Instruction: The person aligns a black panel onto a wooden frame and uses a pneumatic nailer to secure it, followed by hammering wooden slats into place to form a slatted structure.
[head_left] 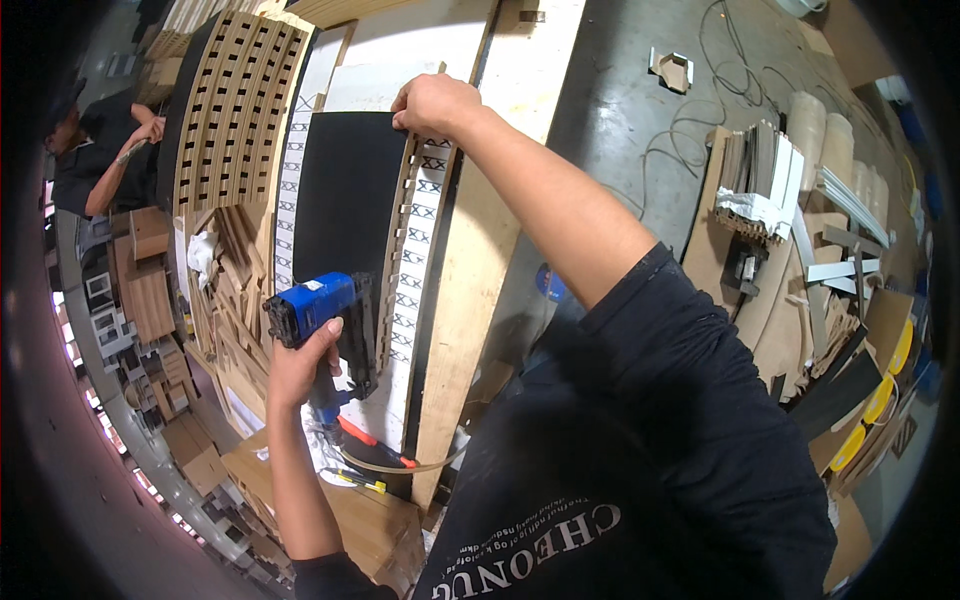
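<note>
a blue and black nail gun (322, 312) is grasped by the left hand (300, 362), the grip clenched around its handle with the thumb laid against the blue body. the tool is held near the left part of the worktop (520, 70), its black magazine pointing down over a black panel (340, 200) and a white strip with a repeated cross pattern (418, 240). the right hand (436, 104) is stretched to the far end of the black panel, where its grip is closed on the top of a thin curved wooden strip (398, 240) that runs along the panel's right edge, just beside the patterned strip. a long pale wooden board (478, 270) lies to the right of these. to the left, a slatted wooden piece with rows of dark slots (232, 110) is seen, and below it a heap of wooden offcuts (225, 290). on the near part of the worktop a red-handled tool (372, 440) and a small yellow and black tool (360, 481) are lying. at the far left another person in a dark shirt (95, 160) is at work. on the right, stacked strips and boards (770, 190) lie on the grey floor (620, 90), with cables (700, 110) looped across it.
</note>
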